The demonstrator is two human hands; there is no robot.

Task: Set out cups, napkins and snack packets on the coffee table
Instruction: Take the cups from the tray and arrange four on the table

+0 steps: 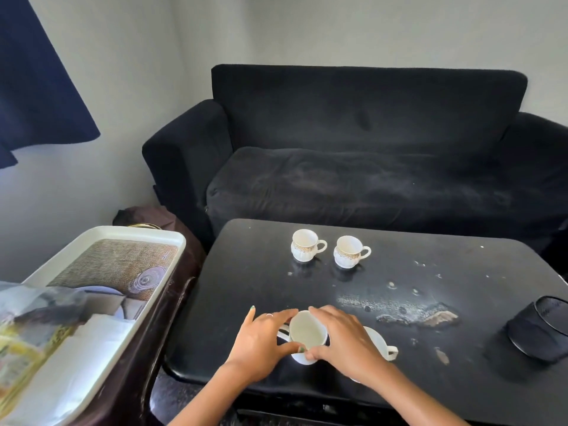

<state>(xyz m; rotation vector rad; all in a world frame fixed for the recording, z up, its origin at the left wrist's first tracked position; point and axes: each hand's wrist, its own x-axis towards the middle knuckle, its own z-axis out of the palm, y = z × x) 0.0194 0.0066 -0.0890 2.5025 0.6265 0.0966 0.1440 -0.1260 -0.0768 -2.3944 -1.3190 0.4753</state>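
Two white cups with gold bands stand side by side at the far side of the black coffee table (399, 272), one on the left (304, 245) and one on the right (349, 251), handles to the right. Near the front edge both hands grip a third white cup (307, 332): my left hand (261, 342) curls round its left side, my right hand (344, 339) round its right side. A fourth white cup (382, 344) stands just right of it, mostly hidden under my right hand. White napkins (101, 330) and snack packets (27, 342) lie in the white tray (123, 233) at left.
The tray rests on a dark side stand left of the table. A black sofa (368, 149) runs behind the table. A black mesh holder (541, 327) lies on its side at the table's right edge. The tabletop has a worn, chipped patch (424, 315) right of centre.
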